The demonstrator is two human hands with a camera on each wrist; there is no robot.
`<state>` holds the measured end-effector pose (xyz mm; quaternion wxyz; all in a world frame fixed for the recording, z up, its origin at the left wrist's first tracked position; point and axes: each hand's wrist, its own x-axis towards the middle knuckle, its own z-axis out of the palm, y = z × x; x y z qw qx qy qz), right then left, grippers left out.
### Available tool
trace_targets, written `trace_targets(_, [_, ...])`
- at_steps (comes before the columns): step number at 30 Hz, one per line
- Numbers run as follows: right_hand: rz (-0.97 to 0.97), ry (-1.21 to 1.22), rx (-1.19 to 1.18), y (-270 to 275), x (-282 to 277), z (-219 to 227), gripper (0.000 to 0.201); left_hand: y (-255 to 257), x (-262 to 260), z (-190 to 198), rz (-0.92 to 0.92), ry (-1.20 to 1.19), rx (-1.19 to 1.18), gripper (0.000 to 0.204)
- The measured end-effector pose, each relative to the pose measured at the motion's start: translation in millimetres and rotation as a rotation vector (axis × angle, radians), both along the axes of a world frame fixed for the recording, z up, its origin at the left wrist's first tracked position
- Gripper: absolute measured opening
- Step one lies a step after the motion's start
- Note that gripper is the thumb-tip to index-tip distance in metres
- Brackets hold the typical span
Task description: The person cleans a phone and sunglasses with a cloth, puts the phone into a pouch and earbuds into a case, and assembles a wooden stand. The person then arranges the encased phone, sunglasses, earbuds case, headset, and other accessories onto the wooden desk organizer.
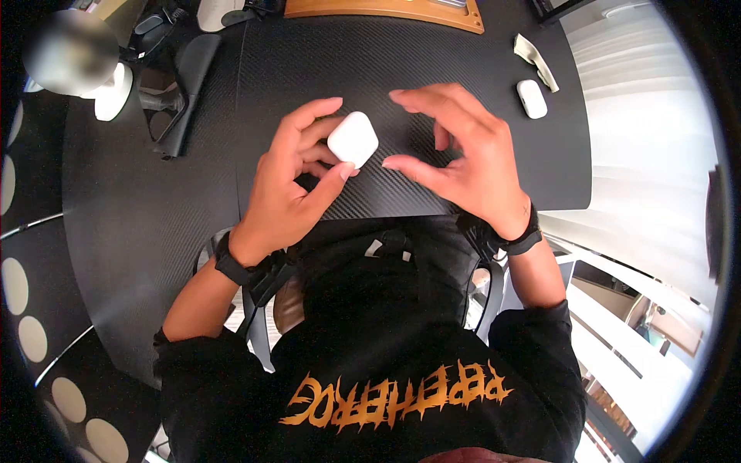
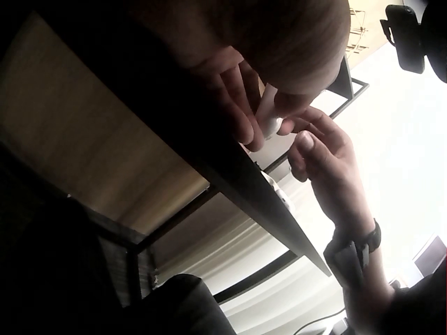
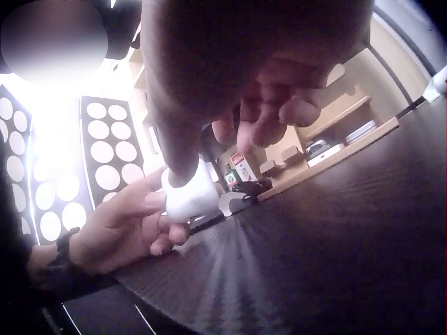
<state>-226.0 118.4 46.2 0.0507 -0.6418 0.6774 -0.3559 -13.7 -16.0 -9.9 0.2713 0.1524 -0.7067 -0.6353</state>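
A small white block with rounded corners (image 1: 353, 140) sits between the thumb and fingers of my left hand (image 1: 289, 174), held above the black desk. My right hand (image 1: 467, 150) is to its right, thumb and fingers spread in a wide curve with nothing between them. In the head view a gap separates those fingertips from the block. The right wrist view shows the block (image 3: 190, 194) beyond my right thumb, which overlaps it there. From the left wrist, only a sliver of the block (image 2: 267, 112) shows behind my left fingers.
Towards the desk's right edge lie a white rounded case (image 1: 532, 99) and a pale curved strip (image 1: 536, 62). A wooden stand (image 1: 386, 9) runs along the back. At the left are a black folded item (image 1: 189, 96) and a white round-based object (image 1: 114, 92).
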Motion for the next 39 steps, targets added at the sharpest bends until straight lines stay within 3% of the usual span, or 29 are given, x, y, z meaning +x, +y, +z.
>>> trace_targets(15, [0.155,0.094,-0.027,-24,4,5,0.055,-3,3,7,-0.056,0.008,0.126,0.065])
trace_targets(18, [-0.047,0.032,-0.045,-40,-24,12,0.057,-6,4,7,-0.033,-0.001,0.098,0.072])
trace_targets(21, [-0.284,0.174,-0.068,-62,-76,8,0.049,-7,3,10,-0.042,-0.027,0.056,0.073])
trace_targets(23, [-0.291,0.140,-0.144,-80,-97,7,0.061,-8,4,7,-0.071,-0.036,0.054,0.071])
trace_targets(27, [-0.441,0.324,0.032,-98,-118,2,0.056,-9,3,5,-0.079,-0.030,0.045,0.069])
trace_targets(31, [-0.501,0.401,0.048,-110,-124,-13,0.055,-8,3,7,-0.077,-0.045,0.045,0.067])
trace_targets(36, [-0.651,0.334,0.026,-117,-110,-8,0.038,-8,2,9,-0.077,-0.071,0.044,0.063])
trace_targets(39, [-0.550,0.305,-0.076,-118,-118,-14,0.033,-7,3,11,-0.075,-0.073,0.028,0.062])
